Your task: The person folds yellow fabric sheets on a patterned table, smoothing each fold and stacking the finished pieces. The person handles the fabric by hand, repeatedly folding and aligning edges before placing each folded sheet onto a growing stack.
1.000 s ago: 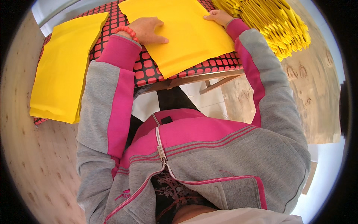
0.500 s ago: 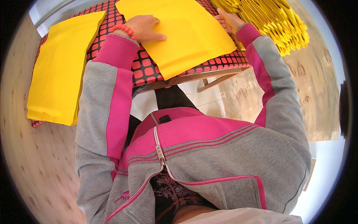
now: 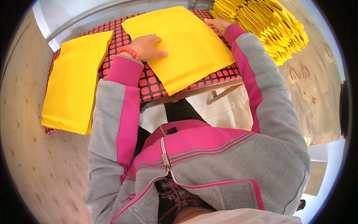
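A large yellow envelope (image 3: 190,44) lies flat and slanted on the patterned table, its near corner reaching past the front edge. My left hand (image 3: 147,46), with a red bead bracelet at the wrist, rests on its left side, thumb and fingers spread. At the far right edge of this envelope, my right hand (image 3: 217,24) touches the border with fingers stretched leftward; part of its grip is hidden. To the left lies a second yellow envelope (image 3: 76,80), looking thick, as if several are stacked.
Folded yellow envelopes (image 3: 268,30) are bunched in a thick pile on the wooden board (image 3: 298,82) at right. The red-and-black tablecloth (image 3: 149,84) covers the small table. A pale wooden surface (image 3: 41,156) runs along the left, and a grey pipe (image 3: 93,11) crosses behind.
My right hand has shifted along the envelope's right edge toward its far corner. My left hand stays on the left side. The whole view has moved slightly.
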A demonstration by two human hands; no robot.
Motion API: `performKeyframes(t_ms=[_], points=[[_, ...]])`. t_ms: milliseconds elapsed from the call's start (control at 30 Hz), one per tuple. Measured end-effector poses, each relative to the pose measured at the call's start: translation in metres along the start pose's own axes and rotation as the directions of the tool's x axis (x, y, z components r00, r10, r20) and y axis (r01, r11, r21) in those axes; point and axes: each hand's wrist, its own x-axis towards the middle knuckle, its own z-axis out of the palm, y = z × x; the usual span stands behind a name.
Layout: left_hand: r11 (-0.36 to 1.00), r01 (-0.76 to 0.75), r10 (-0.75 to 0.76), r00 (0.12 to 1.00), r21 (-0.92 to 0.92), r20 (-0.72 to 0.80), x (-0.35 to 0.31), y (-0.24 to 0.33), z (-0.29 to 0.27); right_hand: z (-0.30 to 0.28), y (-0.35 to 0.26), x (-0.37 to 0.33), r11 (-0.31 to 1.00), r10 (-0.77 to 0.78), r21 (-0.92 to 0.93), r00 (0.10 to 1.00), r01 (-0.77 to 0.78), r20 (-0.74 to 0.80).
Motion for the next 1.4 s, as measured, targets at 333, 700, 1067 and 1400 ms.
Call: performKeyframes(t_ms=[333,700,1067,1400], points=[[0.999,0.031,-0.031,1.0,0.024,0.003,0.003,-0.002,0.0,0.002,-0.019,0.056,0.997,0.066,0.029,0.997,-0.068,0.048],[0.999,0.014,-0.011,0.998,0.049,-0.054,0.0,-0.003,0.001,0.059,-0.014,0.044,0.17,-0.801,-0.938,0.596,0.302,0.046],[0.995,0.065,-0.065,0.998,0.07,0.01,0.003,-0.001,0.0,0.0,-0.015,0.025,0.991,0.019,-0.132,0.997,-0.028,-0.068],[0.996,0.048,-0.051,0.998,0.08,0.036,0.005,-0.006,-0.002,0.007,-0.002,-0.03,0.852,-0.141,-0.506,0.99,0.131,0.02]])
